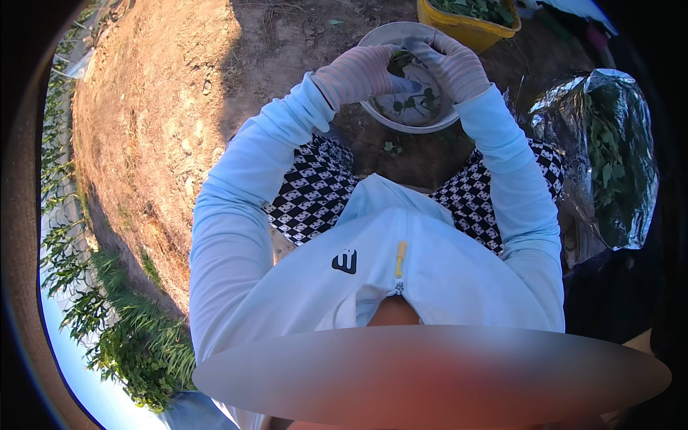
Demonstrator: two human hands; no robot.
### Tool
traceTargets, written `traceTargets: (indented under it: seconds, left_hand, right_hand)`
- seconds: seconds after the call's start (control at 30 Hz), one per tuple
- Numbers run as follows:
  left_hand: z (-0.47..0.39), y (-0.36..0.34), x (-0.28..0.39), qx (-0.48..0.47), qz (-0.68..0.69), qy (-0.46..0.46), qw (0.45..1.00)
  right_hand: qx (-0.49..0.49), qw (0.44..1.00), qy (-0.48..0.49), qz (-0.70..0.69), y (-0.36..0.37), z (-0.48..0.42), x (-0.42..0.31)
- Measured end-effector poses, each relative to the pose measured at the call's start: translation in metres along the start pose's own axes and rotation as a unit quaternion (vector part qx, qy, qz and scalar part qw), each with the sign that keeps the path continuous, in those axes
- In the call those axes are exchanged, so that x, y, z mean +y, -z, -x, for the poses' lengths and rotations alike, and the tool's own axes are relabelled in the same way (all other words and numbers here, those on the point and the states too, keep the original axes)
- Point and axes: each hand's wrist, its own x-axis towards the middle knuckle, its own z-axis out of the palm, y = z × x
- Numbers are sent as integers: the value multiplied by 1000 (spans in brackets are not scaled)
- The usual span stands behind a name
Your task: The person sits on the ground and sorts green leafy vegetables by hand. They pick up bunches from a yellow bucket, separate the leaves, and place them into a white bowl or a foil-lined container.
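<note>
Both my hands wear striped knit work gloves and meet over a round white plastic bucket [416, 129] that stands on the soil between my knees. My left hand [357, 74] reaches in from the left, its fingers around a small bunch of green leaves [399, 63]. From the right comes my right hand [449, 64], its fingertips at the same leaves; the glove hides part of them, so I cannot tell how firmly it grips. Inside the bucket a few leafy sprigs [414, 102] lie on the pale bottom.
Beyond the bucket stands a yellow plastic container [467, 27] with green leaves in it. At the right, a silvery foil-like bag [623, 161] holds more leafy greens. A small sprig [393, 147] lies on the soil close to me. Green plants [129, 333] grow along the left.
</note>
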Motion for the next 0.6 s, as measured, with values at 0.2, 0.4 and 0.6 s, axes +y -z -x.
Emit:
traceTargets:
  seconds: [0.2,0.4,0.6]
  left_hand:
    - [-2,14,-5,84,8,-113,990]
    - [13,38,-22,176,59,-46,982]
    - [35,57,4,148,128,-55,979]
  right_hand:
    - [104,984,-66,-129,39,-16,18]
    - [166,966,194,23,64,-2,8]
    - [137,964,116,-196,55,4,1]
